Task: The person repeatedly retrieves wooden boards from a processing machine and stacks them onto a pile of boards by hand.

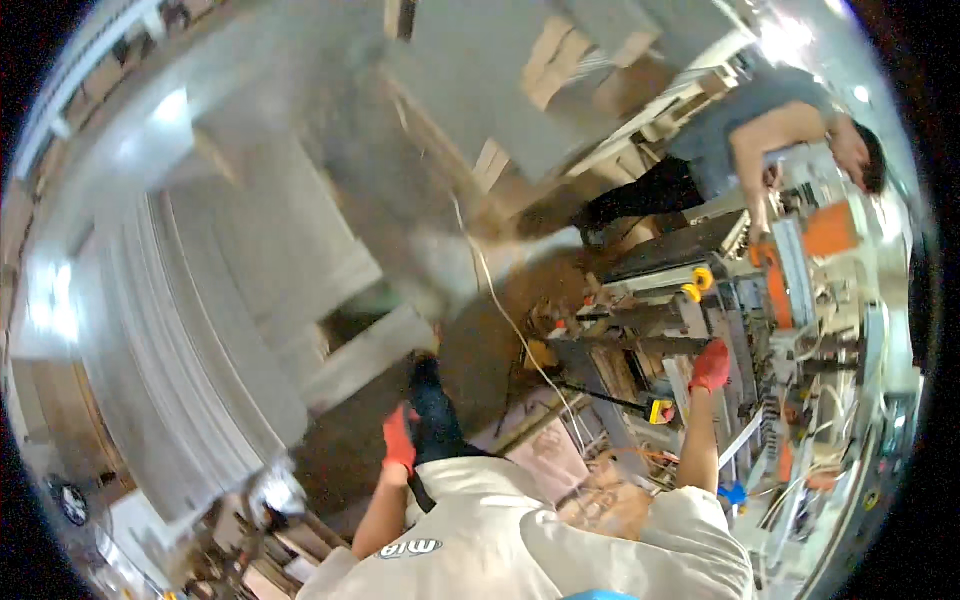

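My left hand [398, 436], in a red glove, hangs beside my dark-trousered leg, nearest to my thigh. It is blurred, and I see nothing held in it. My right hand [711, 367], also red-gloved, reaches forward to the dark metal frame of a machine [650, 345] and seems to rest at its edge. Its fingers are turned away from view, so their grip is hidden. Near it are a yellow-and-black clamp handle [658, 411] on a dark bar and yellow round knobs [702, 279] farther along the frame.
Another person [760, 125] bends over the machine's far end, by an orange part [832, 228]. A pale cable [492, 285] crosses the floor. A large stack of grey boards [190, 330] stands left, more panels [480, 75] lie ahead, and wood scraps [270, 560] lie at lower left.
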Demonstrator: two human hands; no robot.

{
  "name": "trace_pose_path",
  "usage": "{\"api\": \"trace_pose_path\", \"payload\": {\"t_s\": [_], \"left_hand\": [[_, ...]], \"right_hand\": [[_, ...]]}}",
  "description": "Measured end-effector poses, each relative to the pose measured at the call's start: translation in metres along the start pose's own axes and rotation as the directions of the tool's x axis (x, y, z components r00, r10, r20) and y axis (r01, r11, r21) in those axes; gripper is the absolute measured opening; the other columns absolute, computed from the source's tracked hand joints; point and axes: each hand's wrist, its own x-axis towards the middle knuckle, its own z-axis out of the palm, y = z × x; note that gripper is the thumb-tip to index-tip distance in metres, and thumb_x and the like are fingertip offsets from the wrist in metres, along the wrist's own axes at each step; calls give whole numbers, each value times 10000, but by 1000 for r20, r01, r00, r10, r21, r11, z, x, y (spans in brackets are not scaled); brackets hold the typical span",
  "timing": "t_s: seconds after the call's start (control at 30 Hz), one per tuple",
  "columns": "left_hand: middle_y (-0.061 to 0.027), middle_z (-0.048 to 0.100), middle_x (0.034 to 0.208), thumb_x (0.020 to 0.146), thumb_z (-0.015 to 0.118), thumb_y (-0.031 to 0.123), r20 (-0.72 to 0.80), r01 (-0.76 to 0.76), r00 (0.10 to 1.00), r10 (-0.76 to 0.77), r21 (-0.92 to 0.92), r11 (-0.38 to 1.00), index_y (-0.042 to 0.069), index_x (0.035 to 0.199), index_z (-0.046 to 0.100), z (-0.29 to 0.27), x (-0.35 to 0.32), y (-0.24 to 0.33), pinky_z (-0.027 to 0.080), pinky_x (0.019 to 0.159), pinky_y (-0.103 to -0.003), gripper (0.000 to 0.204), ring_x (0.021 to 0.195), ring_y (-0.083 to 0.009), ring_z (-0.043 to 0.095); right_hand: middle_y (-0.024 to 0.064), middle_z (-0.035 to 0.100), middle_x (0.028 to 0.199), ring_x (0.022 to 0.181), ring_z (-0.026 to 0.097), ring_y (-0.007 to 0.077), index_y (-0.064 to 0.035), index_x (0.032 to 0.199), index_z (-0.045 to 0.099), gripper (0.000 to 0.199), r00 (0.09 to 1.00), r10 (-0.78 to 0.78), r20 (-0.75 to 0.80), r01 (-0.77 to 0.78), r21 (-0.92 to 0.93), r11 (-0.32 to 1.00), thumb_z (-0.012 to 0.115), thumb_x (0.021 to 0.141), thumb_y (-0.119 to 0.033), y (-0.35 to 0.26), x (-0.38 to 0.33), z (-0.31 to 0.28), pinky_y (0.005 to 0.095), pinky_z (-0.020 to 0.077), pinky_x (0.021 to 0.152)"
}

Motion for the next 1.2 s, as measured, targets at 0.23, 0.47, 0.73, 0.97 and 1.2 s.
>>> {"api": "trace_pose_path", "payload": {"t_s": [0.23,0.47,0.73,0.97,1.2], "left_hand": [[-19,642,1030,963,547,258,306,-233,932,192,103,967,33,1093,632,35,66,98,429,868,-297,273,952,-135,556],[-74,509,1266,1017,410,303,397,-599,729,557,-23,800,81,1311,514,103,184,281,375,1035,-344,382,1205,-199,481],[-66,428,1364,987,494,321,493,-612,596,634,-233,756,103,1419,381,295,283,525,319,1077,-347,497,1288,-200,396],[-204,551,1234,834,688,483,133,-769,639,758,144,623,41,1361,401,444,379,669,407,994,-416,746,1172,-346,519],[-318,456,1325,637,822,493,189,-598,793,579,419,683,-4,1382,306,499,407,695,439,984,-481,1033,1234,-445,469]], "right_hand": [[157,687,844,771,651,394,-85,850,669,409,890,398,224,-415,34,909,415,962,-385,-99,20,-72,503,507,653],[97,624,714,666,612,330,-154,763,620,274,974,220,-46,-218,31,975,481,947,-302,-106,8,-52,466,450,595],[89,651,835,781,617,322,-137,855,634,207,904,413,113,-415,-1,910,516,884,-305,-89,-5,-67,463,436,711],[130,646,895,823,600,367,-90,897,628,219,872,478,108,-483,24,875,487,892,-258,-82,-11,-67,486,438,747],[149,639,892,867,579,363,-73,890,630,189,803,547,237,-552,-54,832,509,877,-217,-96,1,-88,457,416,858]]}}
